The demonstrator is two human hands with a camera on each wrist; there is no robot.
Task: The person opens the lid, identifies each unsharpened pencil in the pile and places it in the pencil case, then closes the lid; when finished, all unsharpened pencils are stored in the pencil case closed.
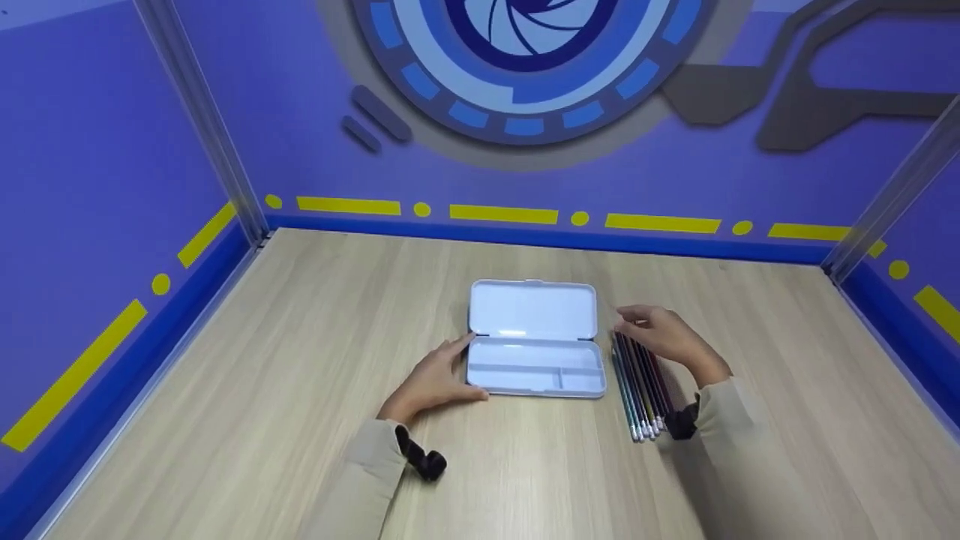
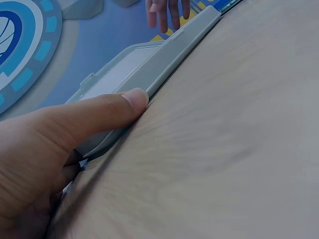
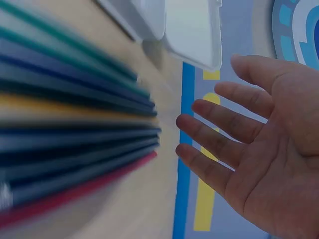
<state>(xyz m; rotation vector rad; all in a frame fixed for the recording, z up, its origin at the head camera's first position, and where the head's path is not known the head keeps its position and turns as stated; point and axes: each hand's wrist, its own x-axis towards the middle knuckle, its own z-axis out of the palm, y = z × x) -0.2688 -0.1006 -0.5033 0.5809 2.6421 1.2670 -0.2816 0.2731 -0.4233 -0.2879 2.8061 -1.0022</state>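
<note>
At the pencil case [image 1: 536, 352] left edge, left hand [image 1: 435, 382] flat; right hand [image 1: 664, 334] grip open, empty, above pencils [image 1: 641, 390].

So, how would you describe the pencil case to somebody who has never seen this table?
On the wooden table, look at the middle, between the two hands. The pencil case is a flat white box lying open, lid folded back, with the left hand touching its left end. The row of coloured pencils to its right is thin and dark; the case is pale and empty.
</note>
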